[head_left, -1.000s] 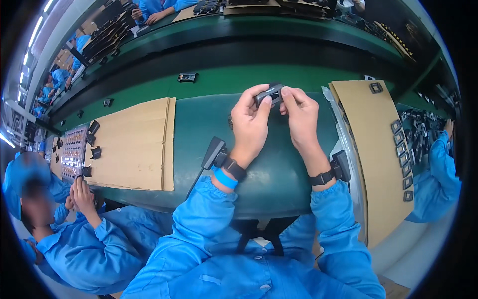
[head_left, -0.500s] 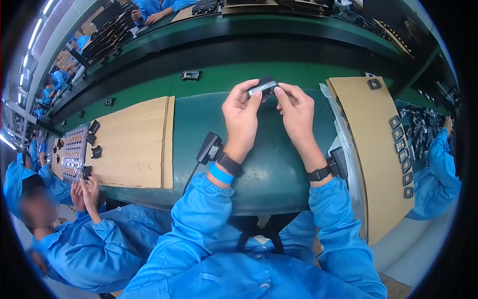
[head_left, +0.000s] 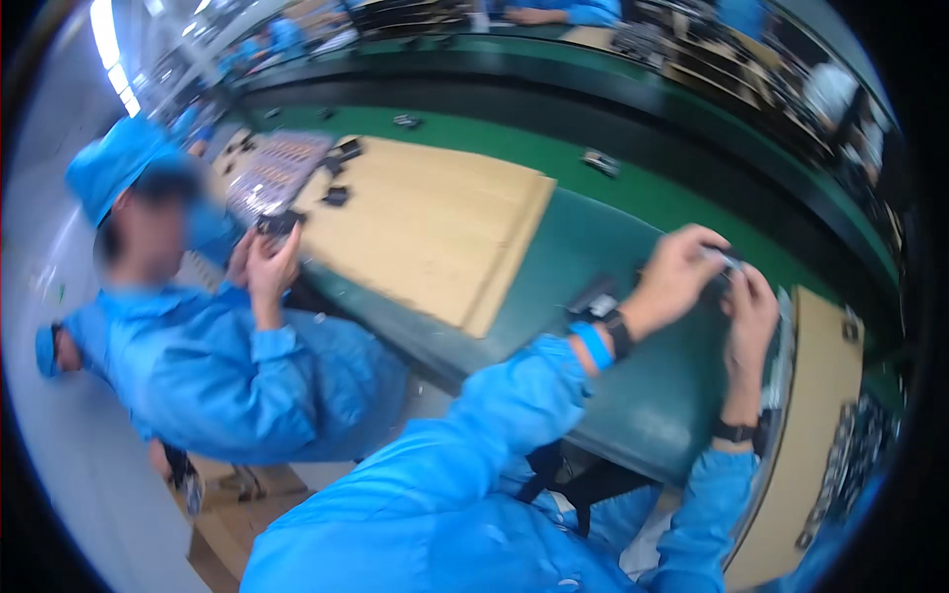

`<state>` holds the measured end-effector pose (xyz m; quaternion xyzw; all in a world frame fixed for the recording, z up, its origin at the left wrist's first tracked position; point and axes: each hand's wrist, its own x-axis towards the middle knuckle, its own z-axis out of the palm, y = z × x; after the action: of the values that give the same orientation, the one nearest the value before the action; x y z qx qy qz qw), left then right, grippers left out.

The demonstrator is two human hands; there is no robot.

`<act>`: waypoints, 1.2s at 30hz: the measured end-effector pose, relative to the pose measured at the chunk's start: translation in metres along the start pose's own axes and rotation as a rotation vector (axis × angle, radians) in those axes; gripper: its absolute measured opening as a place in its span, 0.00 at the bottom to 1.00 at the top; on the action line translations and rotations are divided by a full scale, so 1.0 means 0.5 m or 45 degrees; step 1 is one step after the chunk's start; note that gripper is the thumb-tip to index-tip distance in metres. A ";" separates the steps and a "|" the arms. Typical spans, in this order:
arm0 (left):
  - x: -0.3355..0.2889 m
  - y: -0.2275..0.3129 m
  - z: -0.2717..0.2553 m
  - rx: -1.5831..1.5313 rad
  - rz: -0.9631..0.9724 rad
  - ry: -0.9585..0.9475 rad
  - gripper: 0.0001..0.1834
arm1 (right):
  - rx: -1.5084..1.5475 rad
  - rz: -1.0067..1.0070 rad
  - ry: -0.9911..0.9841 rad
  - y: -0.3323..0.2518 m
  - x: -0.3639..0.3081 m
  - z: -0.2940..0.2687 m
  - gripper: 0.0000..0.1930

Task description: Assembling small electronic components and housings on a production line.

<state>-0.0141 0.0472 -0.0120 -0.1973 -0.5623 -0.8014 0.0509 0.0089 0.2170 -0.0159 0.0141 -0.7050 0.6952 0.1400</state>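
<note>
A small dark rectangular device casing [head_left: 726, 257] is pinched between the fingertips of my left hand [head_left: 676, 275] and my right hand [head_left: 751, 311], over the far right part of the green work mat [head_left: 643, 385]. Both hands are closed on it, one on either side. Motion blur and the fingers hide most of its surface. A blue band and a black strap with a dark box [head_left: 593, 300] circle my left wrist; another black strap [head_left: 734, 431] is on my right wrist.
Cardboard [head_left: 435, 227] with dark parts lies on the left, beside a co-worker [head_left: 257, 366] holding a black part. More cardboard [head_left: 816, 395] at right carries a row of dark frames. Beyond the mat, a green conveyor belt [head_left: 514, 148] bears a few spaced parts, including one device [head_left: 601, 163].
The whole view has swung left and tilted, so my hands and the casing appear farther right. Both hands still hold the casing. The co-worker at left shows more fully.
</note>
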 end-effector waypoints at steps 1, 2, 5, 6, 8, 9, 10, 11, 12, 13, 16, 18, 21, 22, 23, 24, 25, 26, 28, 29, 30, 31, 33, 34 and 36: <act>0.000 0.003 0.012 -0.191 -0.086 -0.021 0.11 | 0.031 -0.046 -0.015 0.007 0.003 -0.014 0.12; 0.001 0.004 0.018 -0.157 -0.031 -0.028 0.11 | 0.094 -0.048 -0.028 0.010 0.007 -0.016 0.10; 0.006 0.030 -0.017 0.072 0.031 0.048 0.10 | 0.179 -0.006 -0.147 0.031 0.017 0.015 0.09; 0.018 0.040 -0.013 0.054 0.051 0.039 0.10 | 0.168 -0.008 -0.120 0.025 0.013 0.007 0.08; 0.021 0.060 -0.024 0.352 0.052 -0.079 0.10 | 0.143 -0.009 -0.168 0.034 0.011 -0.006 0.07; 0.026 0.071 -0.022 0.346 0.054 -0.090 0.10 | 0.105 0.003 -0.181 0.035 0.007 -0.020 0.07; 0.029 0.086 -0.061 0.434 0.022 -0.158 0.11 | 0.090 0.043 -0.234 0.026 0.004 0.013 0.07; 0.031 0.101 -0.101 0.519 -0.016 -0.227 0.11 | 0.092 0.057 -0.265 0.042 0.015 0.039 0.07; 0.040 0.109 -0.113 0.544 0.001 -0.250 0.12 | 0.052 0.033 -0.255 0.035 0.029 0.030 0.07; 0.046 0.098 -0.126 0.474 0.182 -0.134 0.12 | 0.030 0.016 -0.257 0.039 0.048 0.029 0.08; 0.060 0.084 -0.194 0.426 0.111 0.127 0.09 | -0.177 0.052 -0.178 0.042 0.141 0.040 0.13; 0.062 0.076 -0.222 0.265 -0.007 0.222 0.06 | -0.334 0.067 -0.147 0.060 0.210 0.015 0.14; 0.064 0.041 -0.196 0.250 -0.096 0.275 0.06 | -0.541 0.006 -0.016 0.124 0.309 -0.062 0.17; 0.065 0.025 -0.190 0.252 -0.068 0.268 0.06 | -0.674 -0.027 0.060 0.143 0.332 -0.101 0.18; 0.056 0.013 -0.206 0.264 -0.057 0.280 0.06 | -0.896 -0.084 -0.062 0.154 0.338 -0.081 0.18; 0.049 0.015 -0.215 0.280 -0.085 0.316 0.05 | -1.053 -0.168 0.029 0.158 0.329 -0.040 0.19; 0.054 0.018 -0.205 0.265 -0.106 0.301 0.05 | -1.019 -0.332 0.130 0.176 0.328 -0.063 0.19; 0.053 0.021 -0.216 0.312 -0.105 0.276 0.05 | -1.135 -0.389 0.316 0.182 0.320 -0.031 0.21; 0.040 0.038 -0.238 0.465 -0.070 0.266 0.05 | -1.148 -0.651 0.405 0.137 0.258 0.039 0.25; 0.033 0.050 -0.242 0.556 -0.038 0.269 0.05 | -1.023 -0.667 0.346 0.103 0.211 0.073 0.21; 0.033 0.054 -0.225 0.577 -0.042 0.264 0.07 | -0.816 -0.641 0.212 0.085 0.171 0.072 0.18; 0.028 0.058 -0.222 0.573 -0.045 0.247 0.07 | -0.735 -0.455 -0.005 0.052 0.112 0.084 0.16; 0.022 0.064 -0.216 1.227 -0.051 0.210 0.13 | -0.709 -0.436 -0.290 0.022 0.030 0.093 0.20; 0.016 0.056 -0.207 1.357 -0.034 0.179 0.18 | -0.760 -0.434 -0.400 0.004 -0.001 0.095 0.24; 0.004 0.057 -0.195 1.407 -0.127 0.075 0.19 | -0.959 -0.607 -0.464 -0.003 -0.027 0.100 0.24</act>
<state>-0.0327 -0.0528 -0.0146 -0.0919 -0.9060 -0.3940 0.1247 0.0133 0.1653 -0.0171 0.2451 -0.8979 0.3262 0.1651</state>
